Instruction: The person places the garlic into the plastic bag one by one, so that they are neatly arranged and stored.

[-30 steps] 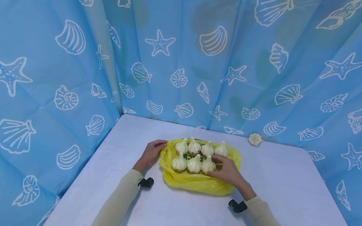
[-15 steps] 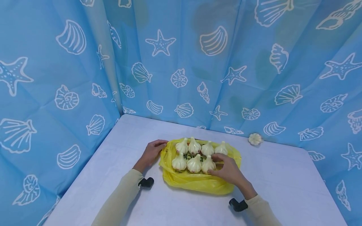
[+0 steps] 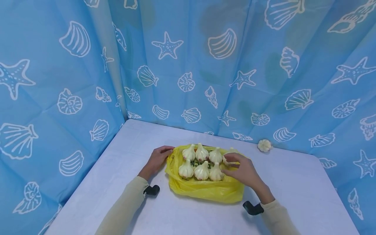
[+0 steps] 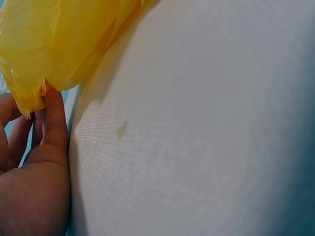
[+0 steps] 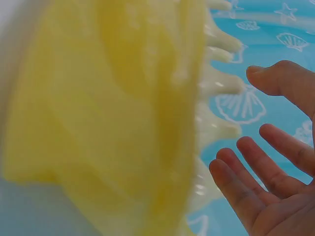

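Note:
Several white garlic bulbs [image 3: 201, 170] stand upright in two rows, in and on a yellow plastic bag [image 3: 205, 192] in the head view. My left hand [image 3: 157, 160] is at the bag's left end; the left wrist view shows its thumb and fingers pinching a gathered corner of the yellow plastic [image 4: 32, 101]. At the right end, my right hand [image 3: 246, 171] hovers with fingers spread and holds nothing. Its fingertips are close beside the front-right bulb [image 3: 216, 173] and partly cover the back-right bulb [image 3: 227, 160]. What lies under the bulbs is mostly hidden.
One loose garlic bulb [image 3: 265, 145] lies near the table's back edge, right of the bag. The table [image 3: 293, 189] has a white cover. A blue curtain [image 3: 188, 98] with shell prints hangs behind it and on the left.
My right hand has let go of the front-right garlic bulb and moved slightly to the right, its fingers opened. My left hand and the bag have stayed in place.

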`<state>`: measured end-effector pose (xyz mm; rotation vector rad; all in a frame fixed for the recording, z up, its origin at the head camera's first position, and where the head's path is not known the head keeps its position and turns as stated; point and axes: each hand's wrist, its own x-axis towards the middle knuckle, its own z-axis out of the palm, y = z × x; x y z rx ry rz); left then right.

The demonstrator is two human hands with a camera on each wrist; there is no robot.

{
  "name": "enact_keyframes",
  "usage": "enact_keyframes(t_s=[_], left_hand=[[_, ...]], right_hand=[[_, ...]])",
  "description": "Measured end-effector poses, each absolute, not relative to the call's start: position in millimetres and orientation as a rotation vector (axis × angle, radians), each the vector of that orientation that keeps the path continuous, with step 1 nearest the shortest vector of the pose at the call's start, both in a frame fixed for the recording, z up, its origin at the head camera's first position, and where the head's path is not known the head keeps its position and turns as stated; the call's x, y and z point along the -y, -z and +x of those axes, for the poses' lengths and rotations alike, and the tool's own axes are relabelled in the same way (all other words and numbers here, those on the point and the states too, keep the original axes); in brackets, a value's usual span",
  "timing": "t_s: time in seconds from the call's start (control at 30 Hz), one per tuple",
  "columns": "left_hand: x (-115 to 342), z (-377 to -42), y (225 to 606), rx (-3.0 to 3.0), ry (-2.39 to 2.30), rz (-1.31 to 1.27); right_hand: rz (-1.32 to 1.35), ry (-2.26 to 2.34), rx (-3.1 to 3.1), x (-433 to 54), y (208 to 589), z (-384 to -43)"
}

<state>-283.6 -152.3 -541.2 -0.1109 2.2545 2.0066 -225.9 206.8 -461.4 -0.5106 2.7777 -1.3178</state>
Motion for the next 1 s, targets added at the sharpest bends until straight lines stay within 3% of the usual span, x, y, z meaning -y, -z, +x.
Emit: enact_keyframes(t_s=[0.33, 0.67, 1.0], left_hand=[[152, -282, 542, -2.258, -1.999, -0.087], [155, -284, 544, -2.276, -1.981, -0.108], [153, -284, 542, -2.274, -1.988, -0.081]], right_hand=[[-0.378, 1.310, -3.017, -247, 436, -254], [0.323, 1.720, -2.680, -301, 431, -302], [0.830, 1.976, -2.255, -351, 450, -331]])
